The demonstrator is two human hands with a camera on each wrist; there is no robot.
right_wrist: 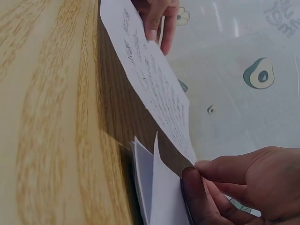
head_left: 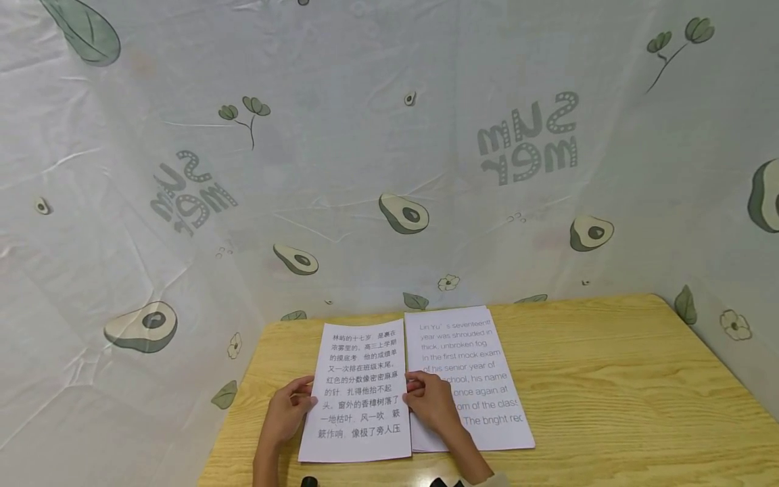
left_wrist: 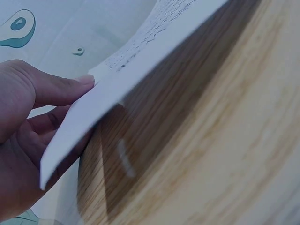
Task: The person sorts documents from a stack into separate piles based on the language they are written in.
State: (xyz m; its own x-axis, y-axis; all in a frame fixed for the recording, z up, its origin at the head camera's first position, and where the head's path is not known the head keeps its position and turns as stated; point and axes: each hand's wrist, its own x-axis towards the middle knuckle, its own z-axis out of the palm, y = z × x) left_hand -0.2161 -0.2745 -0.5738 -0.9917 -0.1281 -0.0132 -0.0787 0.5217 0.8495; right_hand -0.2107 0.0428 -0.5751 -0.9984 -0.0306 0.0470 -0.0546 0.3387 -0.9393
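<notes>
A sheet of paper printed with Chinese text point(head_left: 362, 446) is held up at both side edges, raised off the wooden table. My left hand point(head_left: 286, 411) pinches its left edge, thumb on top and fingers beneath, as the left wrist view shows. On the opposite edge, my right hand point(head_left: 435, 402) grips the paper between thumb and fingers. Beside it lies a stack of sheets with English text point(head_left: 450, 318), partly covered by my right hand and forearm. In the right wrist view, loose paper edges point(right_wrist: 164, 187) stand up next to the right fingers.
The light wooden table point(head_left: 596, 379) extends to the right of the papers. Behind and at the sides hangs a pale curtain point(head_left: 341, 169) printed with avocados, leaves and lettering. Small dark objects point(head_left: 309, 481) show at the bottom edge of the head view.
</notes>
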